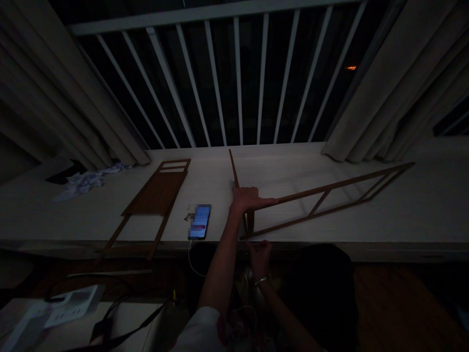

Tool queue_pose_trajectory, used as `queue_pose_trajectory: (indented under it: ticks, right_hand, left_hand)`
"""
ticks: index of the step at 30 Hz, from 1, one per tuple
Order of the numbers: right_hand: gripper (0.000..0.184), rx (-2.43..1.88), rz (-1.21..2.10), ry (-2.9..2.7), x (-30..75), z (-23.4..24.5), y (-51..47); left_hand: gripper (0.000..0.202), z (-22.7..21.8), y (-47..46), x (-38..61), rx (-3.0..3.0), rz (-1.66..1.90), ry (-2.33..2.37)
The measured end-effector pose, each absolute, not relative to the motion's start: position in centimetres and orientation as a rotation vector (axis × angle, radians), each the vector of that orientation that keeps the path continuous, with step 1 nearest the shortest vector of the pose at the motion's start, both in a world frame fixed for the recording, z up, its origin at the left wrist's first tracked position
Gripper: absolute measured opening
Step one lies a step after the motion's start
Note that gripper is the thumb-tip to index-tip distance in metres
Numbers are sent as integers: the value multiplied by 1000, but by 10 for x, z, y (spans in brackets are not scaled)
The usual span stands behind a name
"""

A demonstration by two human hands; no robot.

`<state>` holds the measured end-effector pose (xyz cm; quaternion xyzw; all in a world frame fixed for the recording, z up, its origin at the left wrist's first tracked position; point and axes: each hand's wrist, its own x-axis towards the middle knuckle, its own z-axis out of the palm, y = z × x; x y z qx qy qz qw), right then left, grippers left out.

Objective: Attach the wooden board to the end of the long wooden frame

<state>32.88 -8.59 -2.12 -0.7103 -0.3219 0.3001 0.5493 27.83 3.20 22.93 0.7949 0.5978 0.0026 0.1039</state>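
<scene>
My left hand (250, 198) rests on the near end of a long wooden ladder-like frame (330, 198) that lies on the pale window ledge (293, 171), with the fingers stretched along its upper rail. A thin wooden stick (233, 168) leans up from the same corner under that hand. My right hand (259, 255) is at the ledge's front edge, just below the frame's near end, fingers curled in a pinch; what they hold is too dark to make out. A bracelet sits on that wrist.
A wooden chair-back-like panel (156, 198) lies on the ledge to the left, its legs past the edge. A lit phone (200, 221) with a cable lies beside it. Crumpled paper (86, 180) sits far left. Curtains hang on both sides of a white railing (238, 78). Papers (69, 305) lie lower left.
</scene>
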Motion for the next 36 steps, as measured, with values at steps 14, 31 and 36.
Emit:
queue_pose_trajectory:
  ticks: [14,31,36]
  right_hand:
    - [47,-1572,589,-1258,350,-22,-79]
    - [22,-1297,422,-1925,367,-20,-67]
    - [20,-1316,376,-1991,369,-18,-67]
  left_hand:
    - [72,230,32,277,2340,-36,1744]
    - [75,230,33,277,2334,-39,1746]
    - [75,228,32,276,2352,13,1739]
